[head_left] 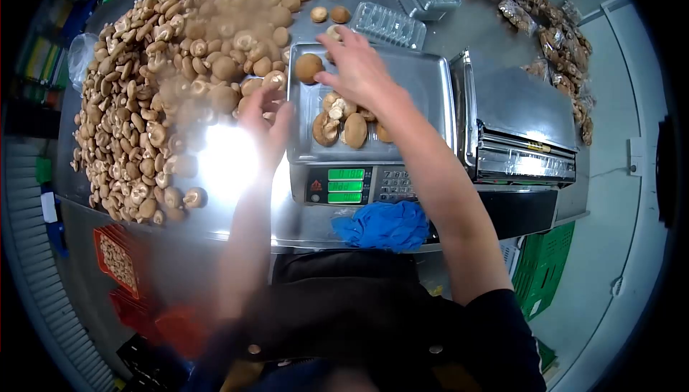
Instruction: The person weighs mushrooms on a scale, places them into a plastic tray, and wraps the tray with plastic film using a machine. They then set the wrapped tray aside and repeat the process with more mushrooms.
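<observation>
Now right hand (359, 71) fingers open, round mushroom (308, 68) just beside thumb; left hand (265, 128) grip unclear

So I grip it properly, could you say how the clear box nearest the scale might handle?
The clear box looks thin-walled and empty, so probably light for its size. Its ribs likely add stiffness, though the sides may flex if squeezed.

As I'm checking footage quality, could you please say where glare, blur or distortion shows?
Head view: glare whites out the metal table between mushroom pile and scale; haze smears parts of the pile; the left forearm is blurred; wide-angle distortion bends lines near the black border.
</observation>
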